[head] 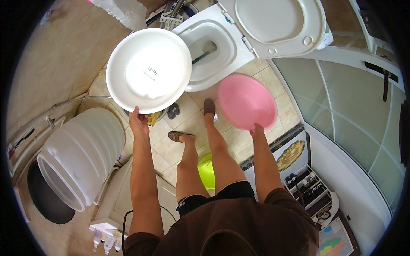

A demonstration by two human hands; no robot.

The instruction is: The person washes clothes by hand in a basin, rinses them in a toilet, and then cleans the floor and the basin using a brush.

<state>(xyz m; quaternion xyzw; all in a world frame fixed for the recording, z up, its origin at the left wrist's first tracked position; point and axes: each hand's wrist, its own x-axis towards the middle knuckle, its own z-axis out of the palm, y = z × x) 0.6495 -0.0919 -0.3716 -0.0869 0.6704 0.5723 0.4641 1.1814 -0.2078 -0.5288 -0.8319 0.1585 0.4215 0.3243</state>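
With its thumb on top of the rim, my left hand (138, 123) holds a white plastic basin (150, 72) by its near edge. That basin bears printed writing on its floor and overlaps the side of the toilet bowl (221, 33). My right hand (257, 130) grips the near rim of a pink plastic basin (248, 100), which is tilted above the tiles. Both basins look bare inside. Partly hidden beneath the white basin, a container holds a yellow cloth (154, 118). A dark scrubbing pad (173, 111) lies on the floor beside it.
The toilet seat (270, 19) is raised. A large translucent plastic barrel (85, 156) lies tilted at the left, near wall pipes. Behind my legs sits a lime-green basin (207, 172). A curved glass shower enclosure (346, 96) and an accessory rack (309, 188) stand at the right.
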